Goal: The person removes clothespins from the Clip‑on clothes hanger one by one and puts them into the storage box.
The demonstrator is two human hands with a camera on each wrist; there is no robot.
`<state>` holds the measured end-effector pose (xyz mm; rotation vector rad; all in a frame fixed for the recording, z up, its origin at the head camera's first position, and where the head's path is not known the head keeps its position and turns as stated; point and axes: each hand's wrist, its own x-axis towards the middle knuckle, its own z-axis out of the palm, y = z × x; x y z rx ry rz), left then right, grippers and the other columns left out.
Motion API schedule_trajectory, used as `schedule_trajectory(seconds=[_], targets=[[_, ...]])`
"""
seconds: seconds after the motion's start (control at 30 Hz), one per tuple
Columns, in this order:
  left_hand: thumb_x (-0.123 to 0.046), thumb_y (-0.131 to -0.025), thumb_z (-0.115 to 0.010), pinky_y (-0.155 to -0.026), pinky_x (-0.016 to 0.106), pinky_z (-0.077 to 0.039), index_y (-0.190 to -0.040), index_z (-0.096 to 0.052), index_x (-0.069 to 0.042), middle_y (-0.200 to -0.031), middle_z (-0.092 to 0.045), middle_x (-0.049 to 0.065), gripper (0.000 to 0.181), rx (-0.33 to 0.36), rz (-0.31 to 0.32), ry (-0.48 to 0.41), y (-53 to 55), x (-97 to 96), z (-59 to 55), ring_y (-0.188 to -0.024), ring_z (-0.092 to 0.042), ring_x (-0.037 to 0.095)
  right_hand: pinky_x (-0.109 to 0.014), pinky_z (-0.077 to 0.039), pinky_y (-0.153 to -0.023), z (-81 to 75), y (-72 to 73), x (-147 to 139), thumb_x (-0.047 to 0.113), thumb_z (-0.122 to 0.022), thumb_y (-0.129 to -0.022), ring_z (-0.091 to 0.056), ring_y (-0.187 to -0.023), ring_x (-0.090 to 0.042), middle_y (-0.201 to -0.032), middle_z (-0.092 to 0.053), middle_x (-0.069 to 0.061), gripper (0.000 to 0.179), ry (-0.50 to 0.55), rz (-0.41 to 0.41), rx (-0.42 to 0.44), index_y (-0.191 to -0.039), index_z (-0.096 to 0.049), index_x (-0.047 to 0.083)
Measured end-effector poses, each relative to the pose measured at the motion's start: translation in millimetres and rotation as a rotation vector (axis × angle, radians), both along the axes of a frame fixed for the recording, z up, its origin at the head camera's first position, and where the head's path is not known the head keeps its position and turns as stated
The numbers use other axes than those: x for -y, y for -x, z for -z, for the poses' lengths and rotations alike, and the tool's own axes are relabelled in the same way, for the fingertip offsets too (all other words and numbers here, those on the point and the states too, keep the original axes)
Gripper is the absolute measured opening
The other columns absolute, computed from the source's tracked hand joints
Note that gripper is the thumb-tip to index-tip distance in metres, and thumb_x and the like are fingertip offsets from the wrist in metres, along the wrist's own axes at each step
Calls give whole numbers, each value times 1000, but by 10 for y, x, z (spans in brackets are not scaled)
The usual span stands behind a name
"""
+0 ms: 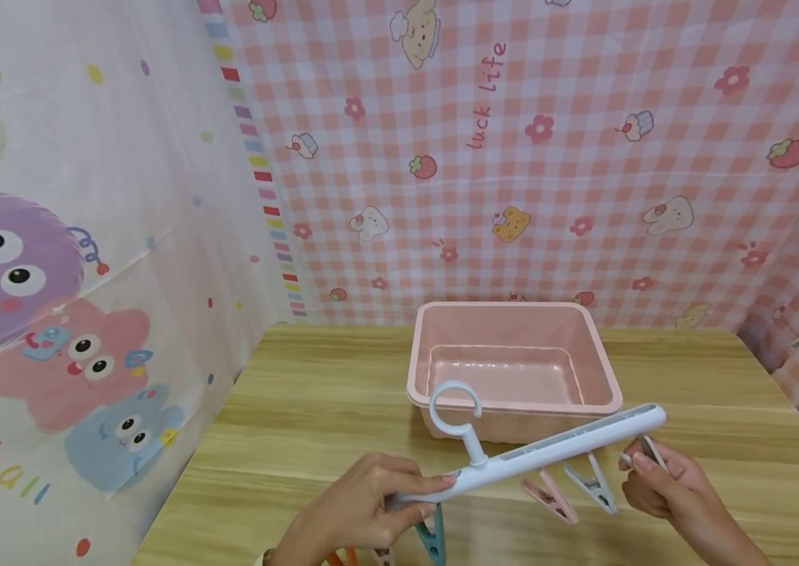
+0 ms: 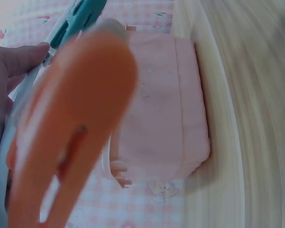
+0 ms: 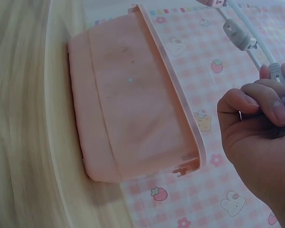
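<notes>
A pale blue clip hanger [image 1: 562,448] with a round hook is held tilted above the table, its right end higher. My left hand [image 1: 371,499] grips its left end between thumb and fingers. Below that end hang a teal clip [image 1: 432,538] and an orange clip [image 2: 80,90], which looms large in the left wrist view. A pink clip [image 1: 551,498] and a light blue clip [image 1: 594,483] dangle from the bar farther right. Near the raised end, my right hand [image 1: 675,483] pinches a grey clip [image 1: 653,453] with the other fingers curled; whether it is attached is unclear.
Behind the hanger, a pink plastic basin [image 1: 513,401] stands on the wooden table [image 1: 300,424]. Checked cloth [image 1: 548,181] hangs along the back, and a cartoon-printed white cloth [image 1: 180,236] covers the left side.
</notes>
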<state>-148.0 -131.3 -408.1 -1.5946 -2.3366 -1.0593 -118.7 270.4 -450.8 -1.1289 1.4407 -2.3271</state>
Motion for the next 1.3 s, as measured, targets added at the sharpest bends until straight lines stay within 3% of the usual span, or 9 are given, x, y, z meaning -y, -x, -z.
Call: schedule_trajectory(seconds=[0.1,0.3,0.4,0.6,0.87,0.97,1.13,1.2,1.3], targets=[[-7,-89,-74,-52,2,-35,-127,-71,-6,-75,-68,-2,38,-10,24,9,3,-1,0,-63,-37,-10,-29,-12,-45,3,4,1,-12,-5,-104,-14,-48,-17,-60,-21,-6,58,5,5,-8,-122,-59,3],[-7,-89,-74,-52,2,-35,-128,-70,-7,-77,-70,1,40,90,13,27,-23,-1,-19,-63,-36,-11,-27,-14,-45,15,24,17,-12,-4,-104,-14,-47,-17,-60,-20,-6,59,34,-18,-27,-123,-58,2],[-7,-89,-74,-51,2,-34,-128,-70,-7,-76,-70,1,39,82,4,28,-25,-6,-24,-63,-36,-11,-29,-13,-45,-2,0,14,-11,-7,-105,-13,-47,-18,-60,-20,-6,58,-18,48,-15,-122,-60,5],[-8,-89,-75,-52,3,-34,-128,-71,-9,-77,-70,2,39,116,-19,39,-28,-6,-29,-63,-36,-11,-34,-15,-43,-34,-75,-12,-11,-23,-106,-16,-49,-23,-60,-22,-10,46,-265,337,-7,-111,-61,13],[-10,-91,-74,-51,1,-34,-129,-70,-10,-76,-69,-3,38,34,-36,72,-11,12,-12,-63,-35,-12,-25,-35,-49,-50,-99,57,-4,-59,-98,-42,-59,-6,-71,-49,12,21,-748,959,-176,-99,-62,16],[-11,-92,-73,-51,2,-33,-129,-69,-10,-75,-68,-3,37,31,-38,76,-8,17,-11,-63,-34,-12,-19,-35,-55,-85,-84,69,0,-65,-96,-45,-67,2,-77,-56,15,13,-850,1068,-264,-102,-65,12],[-10,-93,-72,-50,3,-33,-129,-70,-7,-73,-67,-4,36,16,-31,63,-5,21,-16,-63,-32,-13,-21,-25,-51,-134,-73,81,12,-70,-95,-32,-57,4,-61,-37,17,12,-1025,1231,-479,-104,-62,15],[-9,-92,-73,-50,2,-32,-128,-70,-7,-71,-66,-4,37,1,-34,61,-1,22,-15,-62,-32,-13,-22,-22,-50,-136,-69,82,22,-67,-98,-24,-53,2,-59,-26,16,11,-1097,1297,-570,-98,-58,15],[-9,-91,-73,-50,2,-32,-128,-70,-8,-71,-66,-4,37,-13,-36,63,5,24,-8,-62,-31,-13,-23,-17,-46,-131,-57,85,41,-53,-105,-20,-50,-2,-55,-25,13,31,-1154,1379,-687,-91,-55,13]])
